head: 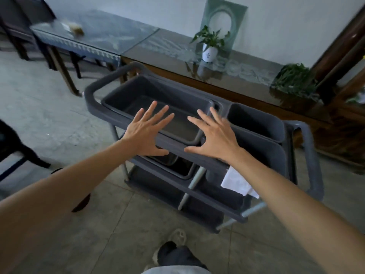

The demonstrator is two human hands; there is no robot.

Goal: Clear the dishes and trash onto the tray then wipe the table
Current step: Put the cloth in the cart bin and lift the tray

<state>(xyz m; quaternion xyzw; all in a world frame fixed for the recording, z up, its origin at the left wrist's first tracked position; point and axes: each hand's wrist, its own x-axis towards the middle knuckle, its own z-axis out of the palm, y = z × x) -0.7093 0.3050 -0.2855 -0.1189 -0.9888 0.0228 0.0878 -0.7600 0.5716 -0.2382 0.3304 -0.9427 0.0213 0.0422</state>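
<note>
A grey service cart (92, 89) stands in front of me. An empty grey tray bin (126, 89) sits on its top shelf. My left hand (145, 133) and my right hand (215, 138) hover side by side above the cart's near edge, fingers spread, holding nothing. A white cloth (237, 182) hangs on the cart's right side, below my right forearm. On the glass-topped table (110, 30) at the far left lie blurred bits of trash or food (76, 28).
Two smaller grey bins (258, 123) fill the cart's right side, another bin (177, 169) sits on the shelf below. A dark wooden sideboard (246, 89) behind the cart holds a potted plant (210, 46) and greens (294, 80). Dark chairs (19, 22) stand at the far left. My foot (173, 248) is on the tiled floor.
</note>
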